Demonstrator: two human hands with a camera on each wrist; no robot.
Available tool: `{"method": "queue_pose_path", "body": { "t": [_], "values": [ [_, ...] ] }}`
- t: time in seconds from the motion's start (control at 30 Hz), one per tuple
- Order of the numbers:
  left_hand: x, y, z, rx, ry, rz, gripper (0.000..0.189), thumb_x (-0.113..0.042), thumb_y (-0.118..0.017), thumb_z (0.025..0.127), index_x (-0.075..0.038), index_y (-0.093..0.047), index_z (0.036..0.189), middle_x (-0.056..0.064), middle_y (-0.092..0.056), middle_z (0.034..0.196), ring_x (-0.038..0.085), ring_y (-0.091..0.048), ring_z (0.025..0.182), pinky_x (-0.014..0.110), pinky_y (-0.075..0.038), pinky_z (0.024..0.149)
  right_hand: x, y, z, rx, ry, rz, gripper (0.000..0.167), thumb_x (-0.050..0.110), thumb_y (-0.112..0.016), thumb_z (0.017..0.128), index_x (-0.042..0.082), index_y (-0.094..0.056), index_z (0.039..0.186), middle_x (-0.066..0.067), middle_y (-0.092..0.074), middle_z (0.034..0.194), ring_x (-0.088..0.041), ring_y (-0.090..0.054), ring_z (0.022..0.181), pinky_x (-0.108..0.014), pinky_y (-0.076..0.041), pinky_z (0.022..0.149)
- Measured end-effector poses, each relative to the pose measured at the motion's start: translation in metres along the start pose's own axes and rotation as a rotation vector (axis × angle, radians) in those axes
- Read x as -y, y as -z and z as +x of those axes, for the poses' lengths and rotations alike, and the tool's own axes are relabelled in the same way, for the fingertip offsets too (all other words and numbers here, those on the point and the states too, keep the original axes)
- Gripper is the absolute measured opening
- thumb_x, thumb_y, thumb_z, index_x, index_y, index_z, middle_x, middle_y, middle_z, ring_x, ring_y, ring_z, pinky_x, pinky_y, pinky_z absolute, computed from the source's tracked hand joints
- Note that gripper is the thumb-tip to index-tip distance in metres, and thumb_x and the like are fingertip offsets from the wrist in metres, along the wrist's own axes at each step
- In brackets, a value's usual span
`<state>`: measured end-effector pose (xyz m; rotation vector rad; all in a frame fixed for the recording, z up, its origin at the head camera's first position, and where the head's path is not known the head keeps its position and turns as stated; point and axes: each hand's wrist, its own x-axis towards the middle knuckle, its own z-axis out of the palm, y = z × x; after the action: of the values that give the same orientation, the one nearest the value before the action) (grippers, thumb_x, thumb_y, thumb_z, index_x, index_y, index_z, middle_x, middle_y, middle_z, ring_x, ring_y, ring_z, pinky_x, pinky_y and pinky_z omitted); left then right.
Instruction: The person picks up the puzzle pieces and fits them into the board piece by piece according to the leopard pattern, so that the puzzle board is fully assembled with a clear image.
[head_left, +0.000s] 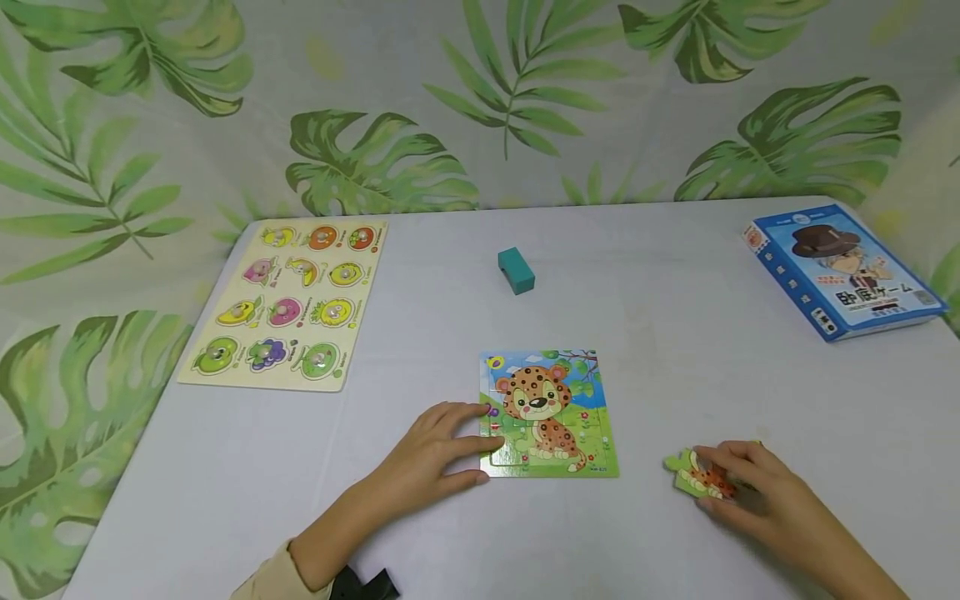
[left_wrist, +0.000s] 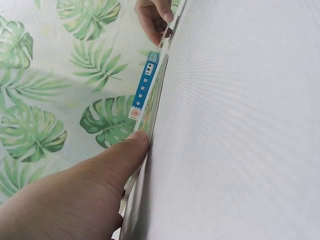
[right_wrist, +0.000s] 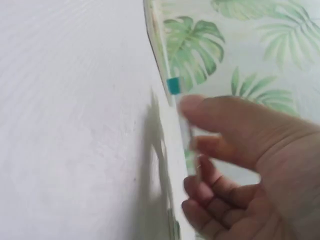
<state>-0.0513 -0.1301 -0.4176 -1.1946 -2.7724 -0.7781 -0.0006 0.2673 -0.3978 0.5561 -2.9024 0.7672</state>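
A square jigsaw puzzle board [head_left: 573, 446] with a cartoon leopard lies at the middle of the table. My left hand [head_left: 431, 450] rests at its left edge, fingers spread and fairly straight, fingertips on the border. Seen from the left wrist, the thumb of that left hand [left_wrist: 95, 185] lies along the board's edge; its other fingers are mostly hidden. To the right of the board, my right hand [head_left: 765, 492] pinches a green and orange spotted puzzle piece [head_left: 701, 477] between thumb and fingers. The right wrist view shows this right hand [right_wrist: 235, 150] blurred.
A fruit peg board [head_left: 281, 333] lies at the left. Behind the puzzle stands a small teal block [head_left: 517, 271]. A blue game box [head_left: 847, 271] sits at the back right. Leaf-print cloth [head_left: 375, 162] hangs behind the white table [head_left: 420, 308].
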Motion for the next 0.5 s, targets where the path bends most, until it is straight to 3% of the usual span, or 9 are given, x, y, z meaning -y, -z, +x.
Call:
{"method": "queue_pose_path", "body": {
  "t": [0.17, 0.4, 0.5],
  "values": [
    [0.0, 0.0, 0.0, 0.005, 0.005, 0.004, 0.04, -0.043, -0.06, 0.083, -0.029, -0.059, 0.12, -0.001, -0.037, 0.136, 0.018, -0.028, 0.125, 0.039, -0.021, 0.102, 0.022, 0.004, 0.016, -0.008, 0.037, 0.032, 0.061, 0.011, -0.081, 0.062, 0.02, -0.058, 0.118, 0.007, -0.048, 0.105, -0.002, -0.045, 0.091, -0.004, -0.035, 0.075],
    [-0.001, 0.001, 0.0, 0.002, 0.001, 0.012, 0.039, -0.043, -0.059, 0.084, -0.028, -0.058, 0.12, 0.001, -0.038, 0.136, 0.019, -0.029, 0.124, 0.04, -0.02, 0.103, 0.051, -0.007, 0.049, -0.038, 0.254, 0.226, 0.064, 0.002, -0.08, 0.061, 0.015, -0.057, 0.12, 0.004, -0.048, 0.108, -0.006, -0.046, 0.094, -0.009, -0.039, 0.078],
    [-0.002, 0.001, 0.0, 0.005, 0.0, 0.026, 0.039, -0.043, -0.059, 0.084, -0.028, -0.058, 0.121, 0.002, -0.037, 0.136, 0.019, -0.029, 0.124, 0.04, -0.019, 0.103, 0.059, -0.017, 0.061, -0.01, 0.306, 0.244, 0.06, 0.005, -0.078, 0.064, 0.013, -0.057, 0.12, 0.005, -0.046, 0.108, -0.007, -0.044, 0.094, -0.012, -0.04, 0.076]
  ]
}}
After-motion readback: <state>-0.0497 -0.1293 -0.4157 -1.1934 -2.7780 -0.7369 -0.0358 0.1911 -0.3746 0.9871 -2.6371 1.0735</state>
